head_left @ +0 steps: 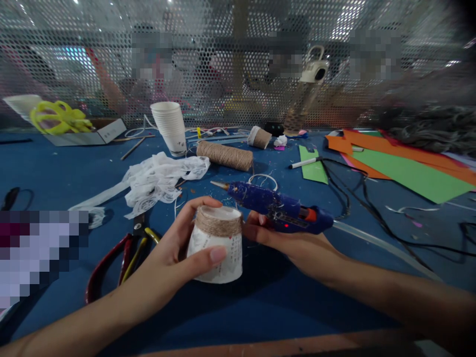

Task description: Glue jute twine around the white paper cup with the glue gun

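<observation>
My left hand [189,243] is wrapped round an upside-down paper cup [230,258], its thumb across the printed side. Brown twine [219,224] is wound in a band round the cup's upper part. In my right hand [267,230] is a blue hot glue gun [275,203], lying sideways with its nozzle pointing left, above and behind the cup. Its handle is mostly hidden by the hand. The right fingertips come close to the cup's right side; I cannot tell whether they touch it. A twine roll [225,155] lies behind.
Red-handled pliers [107,263] and white lace [156,181] lie left. Stacked paper cups [169,129] and a twine-wrapped cup [259,137] stand farther back. Yellow scissors [61,118] rest in a box [89,135]. Black cables [375,218] and coloured paper [409,168] spread right. Perforated metal [238,59] closes the back.
</observation>
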Available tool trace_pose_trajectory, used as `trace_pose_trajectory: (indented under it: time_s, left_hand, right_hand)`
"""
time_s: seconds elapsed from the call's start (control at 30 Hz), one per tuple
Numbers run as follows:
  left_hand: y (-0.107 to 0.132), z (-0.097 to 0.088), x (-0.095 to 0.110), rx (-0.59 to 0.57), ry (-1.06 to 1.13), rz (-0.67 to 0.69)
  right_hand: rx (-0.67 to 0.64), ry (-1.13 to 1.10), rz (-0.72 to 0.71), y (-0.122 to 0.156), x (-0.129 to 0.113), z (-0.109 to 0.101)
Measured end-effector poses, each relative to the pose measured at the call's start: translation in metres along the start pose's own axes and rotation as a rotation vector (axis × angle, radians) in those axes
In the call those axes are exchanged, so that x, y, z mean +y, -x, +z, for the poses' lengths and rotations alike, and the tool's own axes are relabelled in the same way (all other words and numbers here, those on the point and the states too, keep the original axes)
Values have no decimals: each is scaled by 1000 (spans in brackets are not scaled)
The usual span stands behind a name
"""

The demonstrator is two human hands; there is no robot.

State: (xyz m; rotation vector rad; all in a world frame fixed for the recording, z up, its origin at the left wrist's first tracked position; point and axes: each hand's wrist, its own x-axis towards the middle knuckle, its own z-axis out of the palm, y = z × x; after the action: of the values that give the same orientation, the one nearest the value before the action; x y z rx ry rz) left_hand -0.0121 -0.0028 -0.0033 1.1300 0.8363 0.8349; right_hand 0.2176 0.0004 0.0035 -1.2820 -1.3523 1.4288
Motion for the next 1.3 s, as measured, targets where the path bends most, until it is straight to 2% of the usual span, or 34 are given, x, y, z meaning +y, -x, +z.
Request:
trace_pose_trajectory:
  time_s: [0.3, 0.47, 0.7, 0.87, 1.0, 1.13, 1.3]
  left_hand:
    - [-1, 1, 2, -13, -19, -83]
    - [-3, 3, 2, 40, -90, -79]
    - [-1, 13, 11, 217, 36, -91]
    - [-2, 6, 7, 187, 16, -34]
    - [0, 9, 12, 193, 51, -105]
    - [1, 16, 18, 232, -19, -128]
    - [-2, 10, 15, 189, 9, -83]
  right_hand:
    - [112, 64, -97, -3, -4, 4]
    - [66, 52, -157, 0, -4, 4]
    - [39, 101, -189, 0, -5, 1]
    - [49, 119, -221, 3, -4, -1]
    - [48, 200, -279, 6, -3, -1]
    - [48, 251, -362, 8, -5, -1]
    - [30, 264, -489, 11, -8, -3]
